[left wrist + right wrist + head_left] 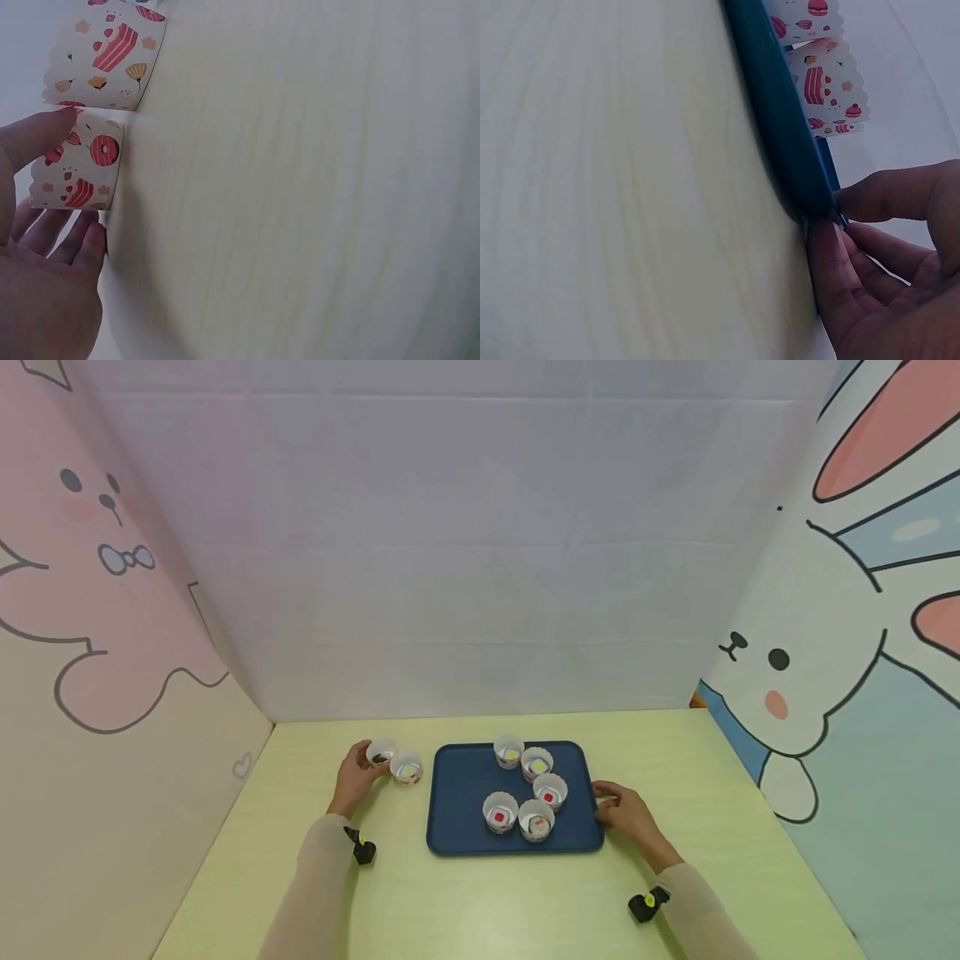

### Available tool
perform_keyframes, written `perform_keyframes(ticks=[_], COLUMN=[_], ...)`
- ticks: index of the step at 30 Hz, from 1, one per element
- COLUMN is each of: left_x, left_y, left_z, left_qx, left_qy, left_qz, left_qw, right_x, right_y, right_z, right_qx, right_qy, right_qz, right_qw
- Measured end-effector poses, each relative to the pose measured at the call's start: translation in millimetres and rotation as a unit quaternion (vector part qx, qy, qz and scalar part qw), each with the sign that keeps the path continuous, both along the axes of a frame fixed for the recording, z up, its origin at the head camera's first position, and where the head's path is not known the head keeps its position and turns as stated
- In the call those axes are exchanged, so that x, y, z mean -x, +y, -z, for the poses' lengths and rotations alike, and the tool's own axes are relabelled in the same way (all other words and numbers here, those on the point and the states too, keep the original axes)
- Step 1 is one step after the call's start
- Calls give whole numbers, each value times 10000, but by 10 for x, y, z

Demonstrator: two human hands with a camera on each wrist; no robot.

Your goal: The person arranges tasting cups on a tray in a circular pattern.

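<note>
Left of the tray, my left hand (pixel 355 782) grips a white paper baking cup (pixel 382 751) with something dark inside. In the left wrist view its thumb lies along one side of this cake-and-donut print cup (pixel 79 161), with the fingers on the other side. Beside it stands a second paper cup (pixel 407 767) with a yellow-green piece in it. At the right edge of the blue tray (pixel 457 802), my right hand (pixel 632 814) pinches the rim. The right wrist view shows the thumb (pixel 889 193) on one side of the rim and fingers below.
Several paper cups stand on the tray's right half, among them one with a red piece (pixel 499 815) and one with a yellow piece (pixel 509 752). The light table (pixel 480 902) meets a pale back wall (pixel 480 568). Cartoon-printed panels flank both sides.
</note>
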State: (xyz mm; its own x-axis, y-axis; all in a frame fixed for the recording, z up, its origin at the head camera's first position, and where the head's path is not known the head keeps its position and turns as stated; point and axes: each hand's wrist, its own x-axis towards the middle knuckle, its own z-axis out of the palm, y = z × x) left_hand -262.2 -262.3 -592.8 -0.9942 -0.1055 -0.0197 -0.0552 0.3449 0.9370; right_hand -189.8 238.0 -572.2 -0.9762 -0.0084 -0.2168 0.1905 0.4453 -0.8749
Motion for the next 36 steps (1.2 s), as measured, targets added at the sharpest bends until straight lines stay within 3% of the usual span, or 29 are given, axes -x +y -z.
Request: perform_keyframes(ticks=[8,13,30,36], left_x=[80,111,78,62], left_y=[4,8,9,0], left_z=[40,55,49,18], left_qx=[-283,-97,491,487], left_qy=[-127,-189,-156,-151], left_qz=[-24,-40,-258,-343], left_qw=[9995,9998,9983,9981], right_x=[-14,-11,-23,-20], right_y=[-8,-4,-10,-6], right_z=[-19,-13,-6,4], right_qx=[-132,-101,-102,-30], right_qy=[31,79,75,74], right_qz=[2,-31,54,37], right_qw=[9999,9999,9999,10000])
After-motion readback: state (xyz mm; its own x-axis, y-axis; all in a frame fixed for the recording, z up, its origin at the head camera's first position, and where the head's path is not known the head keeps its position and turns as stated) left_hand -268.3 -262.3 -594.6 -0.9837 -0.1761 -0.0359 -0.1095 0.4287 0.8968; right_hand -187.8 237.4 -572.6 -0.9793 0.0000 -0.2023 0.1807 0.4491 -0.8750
